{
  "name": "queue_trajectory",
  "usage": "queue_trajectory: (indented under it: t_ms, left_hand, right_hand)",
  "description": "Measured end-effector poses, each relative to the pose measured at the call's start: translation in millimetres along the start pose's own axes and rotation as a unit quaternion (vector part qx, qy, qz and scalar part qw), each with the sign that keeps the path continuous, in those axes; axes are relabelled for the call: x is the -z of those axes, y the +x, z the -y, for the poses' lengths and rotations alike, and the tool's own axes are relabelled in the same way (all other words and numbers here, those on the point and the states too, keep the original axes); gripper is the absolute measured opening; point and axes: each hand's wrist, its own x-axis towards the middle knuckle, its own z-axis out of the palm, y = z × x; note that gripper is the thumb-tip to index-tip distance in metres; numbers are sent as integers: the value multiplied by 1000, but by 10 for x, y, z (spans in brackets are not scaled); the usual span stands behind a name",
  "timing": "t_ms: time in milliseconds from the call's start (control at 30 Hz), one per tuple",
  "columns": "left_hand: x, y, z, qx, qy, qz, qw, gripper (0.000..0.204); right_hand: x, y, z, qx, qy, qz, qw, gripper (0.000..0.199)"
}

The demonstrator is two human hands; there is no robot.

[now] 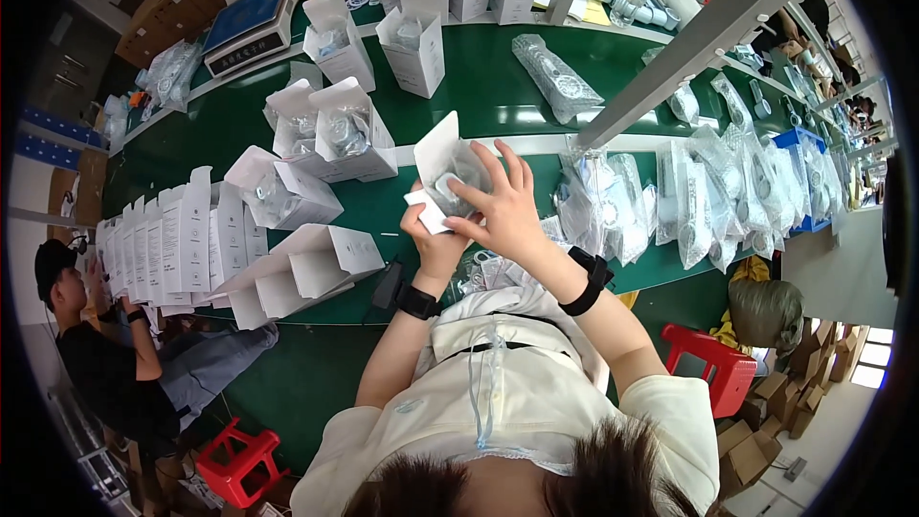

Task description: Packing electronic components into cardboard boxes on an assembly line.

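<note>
My left hand (437, 243) is closed round the lower part of an open white carton (437, 142), held in front of my chest with its flap standing up. My right hand (509, 208) curves over the carton's opening, its fingers on a clear plastic-wrapped item (466, 172) with a pale round part. The item sits at least partly inside the carton; its lower end is hidden. Left of my hands, white cartons (356, 165) stand open with similar wrapped items in them. Nearer to me are open white cartons (316, 271) with no contents showing.
Wrapped items (706, 201) lie in a row on the green table (479, 77) at the right, by a blue bin (814, 220). A grey metal post (694, 48) slants across. A blue-topped scale (251, 24) stands at the far left. At the left a co-worker (105, 354) handles cartons.
</note>
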Motion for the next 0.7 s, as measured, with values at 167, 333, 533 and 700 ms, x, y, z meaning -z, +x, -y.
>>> queue_trajectory:
  t_ms: [167, 333, 533, 700]
  left_hand:
    - [275, -99, 123, -84, 24, 74, 993, 80]
    - [463, 158, -314, 8, 16, 116, 993, 64]
    - [446, 349, -554, 50, 139, 166, 975, 29]
    - [475, 412, -489, 59, 167, 148, 973, 16]
  right_hand:
    - [-199, -635, -486, -62, 160, 83, 982, 28]
    - [-757, -1194, -462, 18, 163, 426, 890, 29]
    - [-1051, -1153, -235, 62, 49, 576, 814, 26]
    - [-669, -1053, -445, 72, 134, 483, 862, 19]
